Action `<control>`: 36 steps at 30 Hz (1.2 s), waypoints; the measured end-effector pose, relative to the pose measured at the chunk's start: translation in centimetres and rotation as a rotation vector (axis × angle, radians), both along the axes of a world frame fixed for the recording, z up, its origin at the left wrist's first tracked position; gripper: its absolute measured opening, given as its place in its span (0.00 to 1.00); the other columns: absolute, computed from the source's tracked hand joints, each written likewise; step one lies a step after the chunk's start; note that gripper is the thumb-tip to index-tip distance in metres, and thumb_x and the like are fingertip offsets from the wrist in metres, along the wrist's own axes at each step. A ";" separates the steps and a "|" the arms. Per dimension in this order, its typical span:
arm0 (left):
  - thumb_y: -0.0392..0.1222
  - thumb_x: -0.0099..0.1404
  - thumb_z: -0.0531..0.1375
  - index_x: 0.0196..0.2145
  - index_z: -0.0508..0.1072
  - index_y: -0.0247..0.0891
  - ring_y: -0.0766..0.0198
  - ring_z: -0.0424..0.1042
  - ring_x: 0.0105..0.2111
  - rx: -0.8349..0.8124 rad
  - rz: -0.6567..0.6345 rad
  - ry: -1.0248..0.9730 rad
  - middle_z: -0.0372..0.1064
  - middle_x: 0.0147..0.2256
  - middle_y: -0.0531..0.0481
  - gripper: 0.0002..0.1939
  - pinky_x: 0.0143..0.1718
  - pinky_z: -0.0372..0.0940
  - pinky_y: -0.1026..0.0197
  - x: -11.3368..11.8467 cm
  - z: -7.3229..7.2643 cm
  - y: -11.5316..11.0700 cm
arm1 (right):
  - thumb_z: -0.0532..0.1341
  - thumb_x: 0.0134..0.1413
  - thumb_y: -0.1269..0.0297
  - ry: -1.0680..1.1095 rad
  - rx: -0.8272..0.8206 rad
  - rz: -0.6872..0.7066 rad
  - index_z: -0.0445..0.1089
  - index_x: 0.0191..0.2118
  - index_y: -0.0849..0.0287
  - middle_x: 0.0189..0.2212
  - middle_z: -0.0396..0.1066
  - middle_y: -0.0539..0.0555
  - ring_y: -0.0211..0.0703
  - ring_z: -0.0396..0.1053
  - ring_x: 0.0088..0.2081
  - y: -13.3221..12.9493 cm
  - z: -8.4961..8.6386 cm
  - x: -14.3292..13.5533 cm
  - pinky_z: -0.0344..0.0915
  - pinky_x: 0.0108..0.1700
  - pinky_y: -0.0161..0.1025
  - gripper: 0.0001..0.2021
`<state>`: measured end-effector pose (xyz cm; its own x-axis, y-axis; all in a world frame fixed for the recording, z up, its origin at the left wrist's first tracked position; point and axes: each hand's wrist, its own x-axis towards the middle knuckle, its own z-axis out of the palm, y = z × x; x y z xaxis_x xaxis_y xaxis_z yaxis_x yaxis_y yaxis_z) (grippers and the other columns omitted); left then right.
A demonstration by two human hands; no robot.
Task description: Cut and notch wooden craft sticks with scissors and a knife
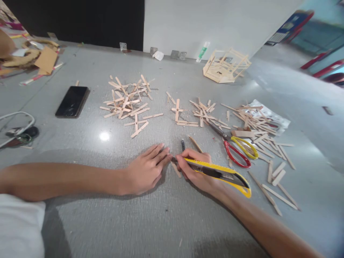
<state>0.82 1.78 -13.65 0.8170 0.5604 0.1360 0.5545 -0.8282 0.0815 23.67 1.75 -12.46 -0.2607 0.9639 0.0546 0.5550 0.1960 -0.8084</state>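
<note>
While left hand (146, 170) lies open, right hand (197, 170) grips yellow cutter (220, 172); green label (202, 52) unreadable.

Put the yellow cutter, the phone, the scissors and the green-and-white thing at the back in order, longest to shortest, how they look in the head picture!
1. Yellow cutter
2. Scissors
3. Phone
4. Green-and-white thing

The cutter is closer to the camera, so that helps it look long.
</note>
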 end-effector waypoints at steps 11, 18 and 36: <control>0.39 0.73 0.55 0.66 0.63 0.24 0.44 0.55 0.70 0.037 -0.001 0.030 0.57 0.68 0.33 0.28 0.70 0.50 0.47 0.1 0.4 0.0 | 0.59 0.68 0.59 -0.020 0.116 0.043 0.65 0.26 0.54 0.17 0.67 0.44 0.33 0.62 0.18 -0.2 0.2 -0.4 0.60 0.25 0.34 0.17; 0.41 0.71 0.58 0.66 0.62 0.20 0.38 0.56 0.68 0.089 -0.052 0.110 0.57 0.67 0.30 0.32 0.68 0.52 0.44 0.2 0.5 0.3 | 0.54 0.69 0.62 -0.136 0.243 0.059 0.56 0.24 0.53 0.16 0.60 0.44 0.35 0.58 0.17 -0.1 0.8 -1.3 0.55 0.25 0.38 0.19; 0.40 0.69 0.58 0.62 0.69 0.17 0.41 0.67 0.63 0.331 -0.093 0.203 0.68 0.60 0.27 0.29 0.66 0.56 0.43 0.6 1.3 0.4 | 0.53 0.69 0.67 -0.145 0.325 0.185 0.52 0.27 0.53 0.17 0.53 0.41 0.33 0.55 0.17 -0.2 0.6 -0.9 0.53 0.23 0.35 0.16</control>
<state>1.44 2.13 -12.33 0.8910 0.4358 0.1273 0.4533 -0.8386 -0.3023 22.76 1.54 -11.88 -0.4555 0.8385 0.2991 0.5904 0.5360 -0.6035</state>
